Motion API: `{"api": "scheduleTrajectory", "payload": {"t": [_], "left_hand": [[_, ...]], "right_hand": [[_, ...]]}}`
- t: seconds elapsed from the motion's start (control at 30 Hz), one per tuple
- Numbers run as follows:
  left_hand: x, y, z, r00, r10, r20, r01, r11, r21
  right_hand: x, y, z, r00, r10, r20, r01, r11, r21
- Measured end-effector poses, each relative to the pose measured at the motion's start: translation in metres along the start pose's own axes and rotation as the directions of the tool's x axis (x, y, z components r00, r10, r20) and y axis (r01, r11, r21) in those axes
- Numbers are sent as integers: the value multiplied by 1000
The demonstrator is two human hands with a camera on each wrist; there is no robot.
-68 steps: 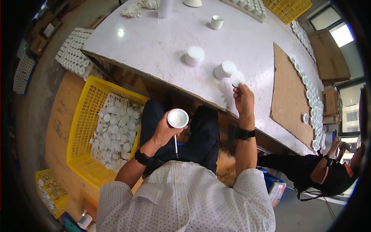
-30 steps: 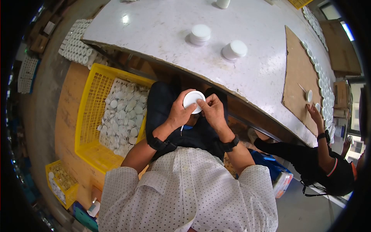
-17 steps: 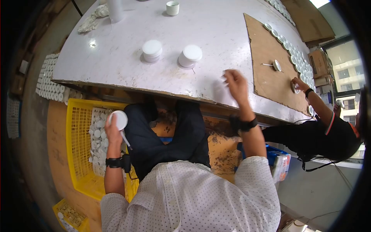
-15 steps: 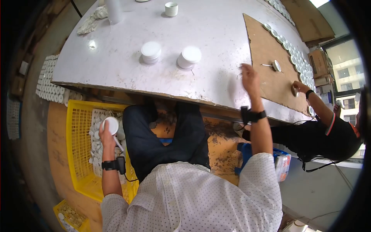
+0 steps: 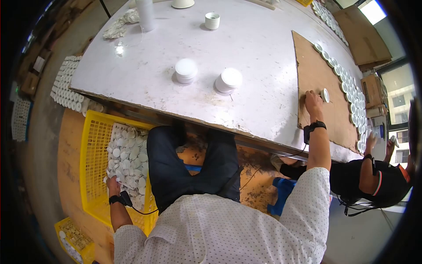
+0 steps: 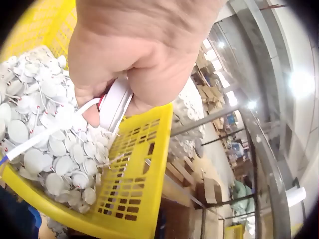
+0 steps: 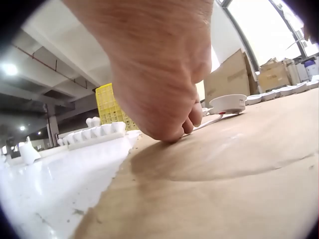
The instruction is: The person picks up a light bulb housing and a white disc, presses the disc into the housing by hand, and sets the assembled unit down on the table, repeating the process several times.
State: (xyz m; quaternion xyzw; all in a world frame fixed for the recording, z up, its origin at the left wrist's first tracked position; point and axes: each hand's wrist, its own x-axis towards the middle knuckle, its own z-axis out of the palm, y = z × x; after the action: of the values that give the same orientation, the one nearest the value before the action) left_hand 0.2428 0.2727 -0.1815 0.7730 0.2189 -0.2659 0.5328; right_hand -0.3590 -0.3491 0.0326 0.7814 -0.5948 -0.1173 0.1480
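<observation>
Deep in the yellow basket (image 5: 94,115), my left hand (image 5: 113,187) holds a round white lamp fitting (image 6: 113,102); its white cable (image 6: 37,137) trails out past the fingers. Beneath lies a heap of similar white disc-shaped fittings (image 5: 127,158) with short leads. On the brown cardboard (image 5: 307,61), my right hand (image 5: 313,103) has its fingers curled at the thin white cable (image 7: 207,123) of a shallow white round lamp housing (image 7: 228,103), pinching its end. That housing stands on the cardboard just beyond the fingertips.
On the white table (image 5: 154,83) stand two stacks of white discs (image 5: 186,70) and a small white cup stack (image 5: 212,20). Rows of white round housings (image 5: 347,90) line the cardboard's far side. Another person (image 5: 373,176) works at the right.
Both hands joined over the fitting, then parted. My left hand has carried it left and down into the basket. My right hand has moved right across the table to the housing on the cardboard.
</observation>
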Motion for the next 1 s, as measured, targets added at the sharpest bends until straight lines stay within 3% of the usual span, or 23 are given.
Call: {"api": "scheduleTrajectory", "payload": {"t": [0.07,0.17,0.23,0.27,0.3,0.37,0.4,0.5,0.57,0.67,0.7,0.77,0.8,0.87,0.9,0.97,1.0], "left_hand": [[-8,1,-2,991,-54,-122,79,975,207],[15,-19,2,999,-40,-33,45,986,159],[3,-19,28,1000,-26,-12,28,987,156],[2,-20,39,998,-15,54,5,985,175],[0,-23,49,993,-5,119,-19,981,192],[1,-31,68,983,23,183,-60,977,203],[-4,-29,77,973,54,226,-104,971,215],[-31,-19,97,954,126,273,-215,920,327],[-63,-6,102,940,136,311,-227,934,277],[-91,7,114,906,131,403,-235,947,221],[-95,10,118,907,125,402,-232,946,228],[-111,20,130,846,175,504,-329,915,235],[-124,27,140,816,216,536,-376,903,209],[-156,41,160,723,259,641,-425,898,116],[-171,47,171,655,264,708,-421,905,52],[-203,54,192,494,242,835,-454,891,10],[-222,58,202,423,212,881,-471,882,14]], "right_hand": [[-4,1,2,999,-40,20,41,997,-59],[-15,4,5,991,-135,-19,134,990,-32],[-29,-4,-10,970,190,-154,-137,943,303],[-22,3,4,928,354,-116,-290,882,370],[-19,6,3,923,365,-126,-300,883,361],[-13,-3,-5,761,612,216,-641,654,402],[-17,-13,-19,721,651,238,-685,615,391],[-8,-6,3,697,680,228,-692,553,465],[-3,3,22,713,670,207,-675,576,460],[-5,20,41,840,524,142,-514,682,520],[-10,23,44,839,523,148,-517,683,515],[-25,26,46,874,472,118,-394,544,741],[-38,20,38,874,471,122,-397,545,739],[-73,-10,11,856,511,80,-116,39,992],[-86,-19,11,858,507,82,-119,42,992],[-115,-37,11,938,325,118,-25,-275,961],[-133,-60,-4,928,326,180,-55,-359,932]]}}
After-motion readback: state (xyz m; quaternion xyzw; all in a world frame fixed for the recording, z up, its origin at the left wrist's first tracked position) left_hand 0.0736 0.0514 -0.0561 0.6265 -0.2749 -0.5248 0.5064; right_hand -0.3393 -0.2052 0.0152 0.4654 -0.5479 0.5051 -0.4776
